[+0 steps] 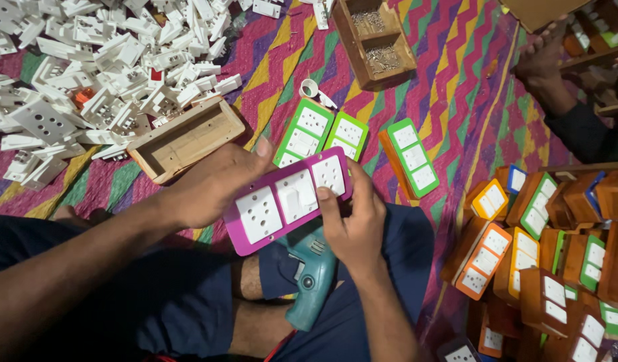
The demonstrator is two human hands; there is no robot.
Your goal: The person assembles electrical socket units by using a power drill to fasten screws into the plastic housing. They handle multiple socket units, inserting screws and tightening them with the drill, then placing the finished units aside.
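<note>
Both hands hold a purple switch plate (287, 200) with two white sockets and a white switch set in it. My left hand (212, 182) grips its left and upper edge. My right hand (354, 218) holds its right end, thumb pressed on the face near the switch. A teal electric drill (310, 273) lies in my lap under the plate. Just beyond the plate, two green-framed switch plates (305, 131) (349, 134) lie on the cloth.
A large heap of white plastic sockets and switches (101, 60) fills the upper left, with an empty wooden box (187, 139) beside it. A wooden tray of screws (374, 40) sits ahead. Several finished wooden switch boxes (543, 241) stack at right. Another person's hand (543, 64) rests top right.
</note>
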